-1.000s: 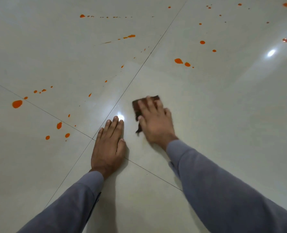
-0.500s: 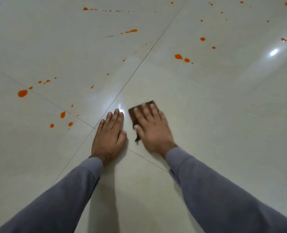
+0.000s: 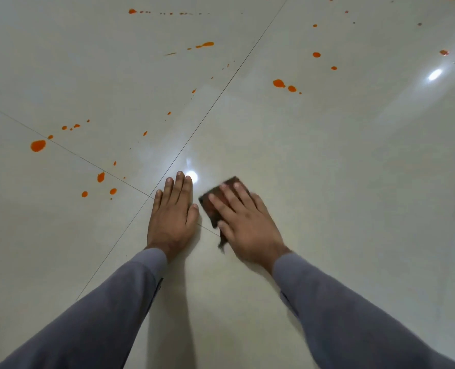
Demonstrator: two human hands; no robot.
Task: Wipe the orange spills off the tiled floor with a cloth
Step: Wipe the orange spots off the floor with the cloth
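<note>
**Wiping pass, near tile junction: cloth drawn back toward the body**

Since the earlier frames the right hand [image 3: 243, 222] and the cloth [image 3: 218, 201] under it have been drawn back along the tiled floor [image 3: 354, 182], ending just beside the left hand [image 3: 172, 217]. The left hand has stayed planted flat at the grout junction as a brace, fingers straight and together. The right-hand fingers [image 3: 227, 194] are spread and extended, pressing the dark cloth flat; it is not pinched, and a corner trails out below the thumb.

No orange is seen near the cloth. Orange spills [image 3: 282, 83] remain well ahead on the right, and a larger blot [image 3: 38, 145] with scattered drops [image 3: 100, 177] lies to the left.

For a good stroke, pressure is best kept even across the whole palm, and the cloth carried out past each spot and drawn through it in one pass (short scrubbing would likely smear). A clean face should probably be turned under once one is loaded.
</note>
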